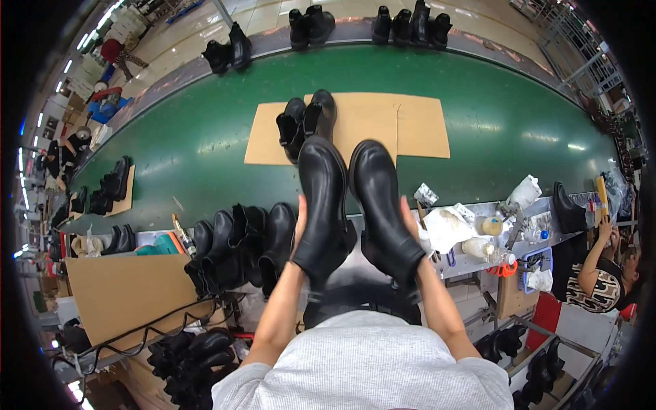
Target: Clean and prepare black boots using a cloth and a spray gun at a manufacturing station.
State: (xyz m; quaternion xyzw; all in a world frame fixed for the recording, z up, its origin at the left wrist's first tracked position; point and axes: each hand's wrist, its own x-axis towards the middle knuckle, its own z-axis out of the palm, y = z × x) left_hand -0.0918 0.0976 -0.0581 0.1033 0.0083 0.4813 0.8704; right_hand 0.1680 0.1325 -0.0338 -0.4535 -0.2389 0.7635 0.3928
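Note:
Two black ankle boots are held up side by side in front of me, toes pointing away. My left hand grips the left boot along its outer side; most of its fingers are hidden by the boot. The right boot is in my right hand, whose fingers are also largely hidden. The shafts hang toward my body. Just beyond them, another pair of black boots rests on a flat cardboard sheet on the green conveyor belt.
Several boots stand at left on the near ledge, close to a cardboard panel. White cloth, bottles and tools crowd the ledge at right. More boots line the far edge. A co-worker is at far right.

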